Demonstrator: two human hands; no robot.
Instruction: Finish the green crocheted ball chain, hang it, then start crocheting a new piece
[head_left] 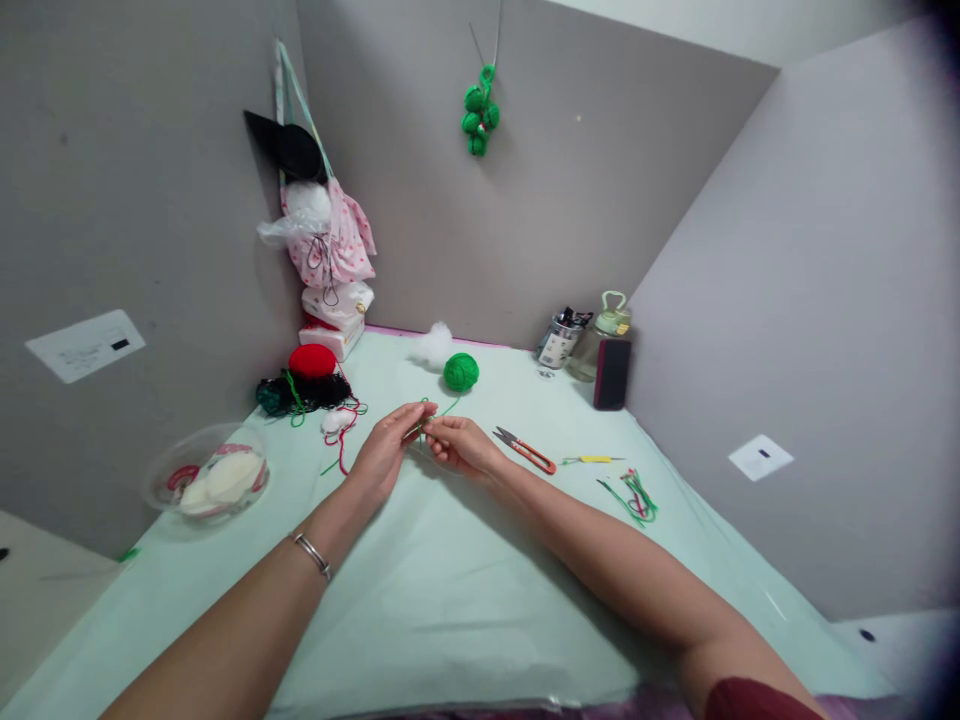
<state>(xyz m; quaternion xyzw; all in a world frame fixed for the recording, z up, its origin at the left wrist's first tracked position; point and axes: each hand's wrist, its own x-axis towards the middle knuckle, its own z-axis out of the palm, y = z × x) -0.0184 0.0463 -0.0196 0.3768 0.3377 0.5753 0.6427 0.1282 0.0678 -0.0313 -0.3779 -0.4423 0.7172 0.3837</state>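
green yarn (452, 405), one strand, above the bench (450, 590) between left hand (388, 440) and right hand (463, 445), both pinched closed on it; presumably light, soft, easily snagged, best taken near its worked end.

This is a small yarn-craft workstation, set in a corner like a booth; whether it stands in a home or a workshop cannot be told. Plain grey walls (562, 230) close in a table with a pale mint cover (480, 610). The craft shows in the green yarn ball (461, 372), red yarn ball (312, 361), white fluffy stuffing (433, 345), orange-handled thread snips (534, 457) and cut yarn ends (642, 498), with a green yarn ornament (480, 115) hanging on the back wall. A water bottle (584, 357) and a pink drawstring bag (337, 245) give it a personal, lived-in look.
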